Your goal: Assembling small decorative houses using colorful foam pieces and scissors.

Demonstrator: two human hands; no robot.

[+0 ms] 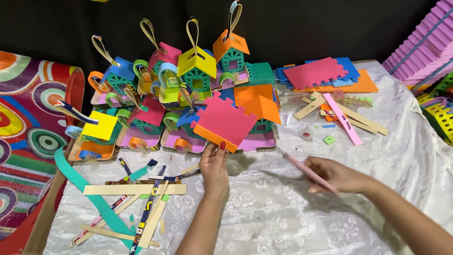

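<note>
Left hand point(213, 166) grips the pink foam roof point(225, 120) just above it.

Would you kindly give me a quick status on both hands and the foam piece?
Left hand grips pink-and-orange foam roof. Right hand holds pink stick, off to the side. Finished foam houses crowd close behind the roof.

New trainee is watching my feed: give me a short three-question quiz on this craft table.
1. True or false: the left hand holds a stack of pink and orange notched foam sheets.
2. What does the right hand grip? A) scissors B) thin pink stick C) glue bottle
3. What covers the table?

Key: 1 true; 2 B; 3 a white flower-patterned cloth.
</note>
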